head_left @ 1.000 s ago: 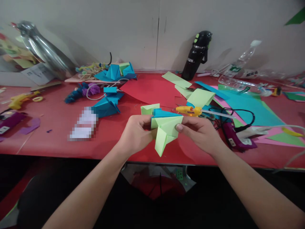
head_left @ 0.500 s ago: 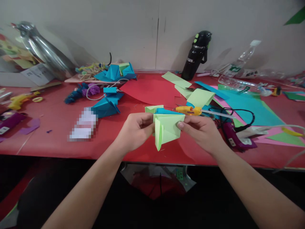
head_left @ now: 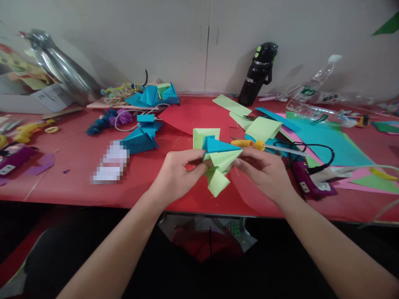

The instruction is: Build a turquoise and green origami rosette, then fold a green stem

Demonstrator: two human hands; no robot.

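Between my two hands is a folded paper piece [head_left: 222, 160], light green with a blue part along its top, held just above the table's front edge. My left hand [head_left: 181, 170] pinches its left side between thumb and fingers. On the right corner my right hand [head_left: 262, 168] has a similar pinch, its thumb in front and its fingers partly hidden behind the paper. A light green flap points down from the piece, and another stands up at its back. Behind my right hand lies a yellow-handled tool [head_left: 249, 143], its far part partly covered.
The red table [head_left: 71, 187] carries blue folded paper [head_left: 140, 139] at left and coloured sheets [head_left: 330, 139] at right. A black bottle [head_left: 257, 77] leans against the wall. A purple power strip [head_left: 311, 182] with cables lies right of my hand; a glue gun [head_left: 29, 131] is far left.
The paper piece has been tilted and its folds spread, so more of the blue part shows. The lower green flap has swung to the right. Both hands stay nearly in place.
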